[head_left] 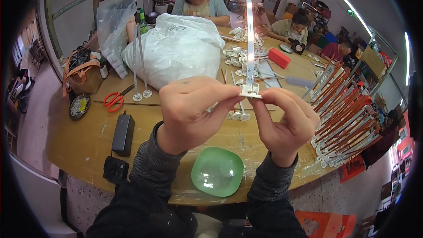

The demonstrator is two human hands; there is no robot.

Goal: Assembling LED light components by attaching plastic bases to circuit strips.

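My left hand (pixel 187 105) and my right hand (pixel 286 121) meet in front of me above the table, each pinching an edge of a small white base (pixel 251 94). From this base rises a long, narrow, bright strip (pixel 250 39), upright and reaching past the top of the view. Fingertips cover parts of the base. Below the hands sits a green bowl (pixel 197 176) with glints inside; what it holds is unclear. Just beyond my hands lie several strips with round white bases (pixel 245 117). Two similar strips (pixel 137 97) stand upright on the left.
A large white sack (pixel 176 53) fills the back left. Red-handled scissors (pixel 114 101), a dark dish (pixel 79 107) and a black box (pixel 123 134) lie left. Many reddish-brown and white strips (pixel 343 119) are stacked right, near a red box (pixel 279 58). Several people sit across the table.
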